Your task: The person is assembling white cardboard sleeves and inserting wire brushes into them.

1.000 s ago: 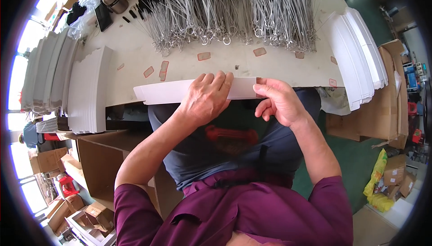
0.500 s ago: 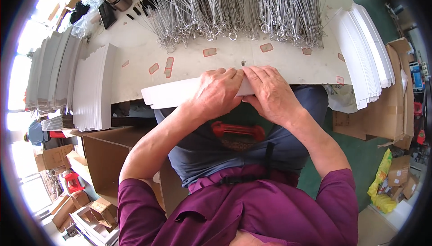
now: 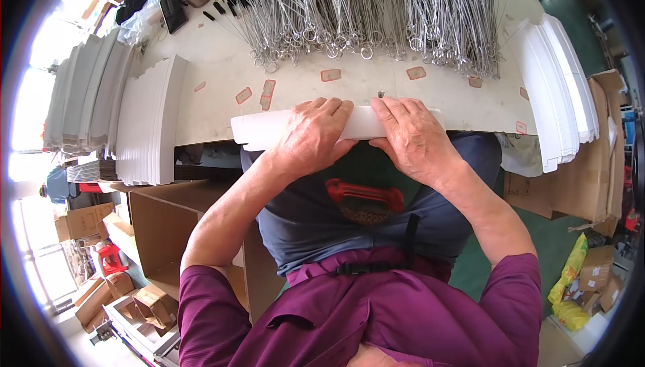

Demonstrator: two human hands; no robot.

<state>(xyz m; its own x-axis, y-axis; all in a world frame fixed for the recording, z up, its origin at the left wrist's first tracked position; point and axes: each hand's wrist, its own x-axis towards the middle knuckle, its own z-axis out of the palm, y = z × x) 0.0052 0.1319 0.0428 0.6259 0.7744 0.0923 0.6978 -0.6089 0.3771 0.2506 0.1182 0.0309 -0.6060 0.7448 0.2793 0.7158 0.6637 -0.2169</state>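
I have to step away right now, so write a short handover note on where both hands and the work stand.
Left hand: palm down on the long white cardboard piece, fingers over its far edge.
Right hand: pressing the same piece's right part, fingers curled over it.
The piece lies along the table's near edge.
Stacks of white cardboard pieces sit left and right; metal forceps lie in a row beyond.
Done: piece gripped by both hands. Left: apparently the folding; fold state unclear.

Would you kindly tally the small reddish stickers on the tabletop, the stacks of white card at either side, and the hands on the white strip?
Reddish stickers: 8
White card stacks, left and right: 2
Hands on the white strip, left hand and right hand: 2
Total: 12
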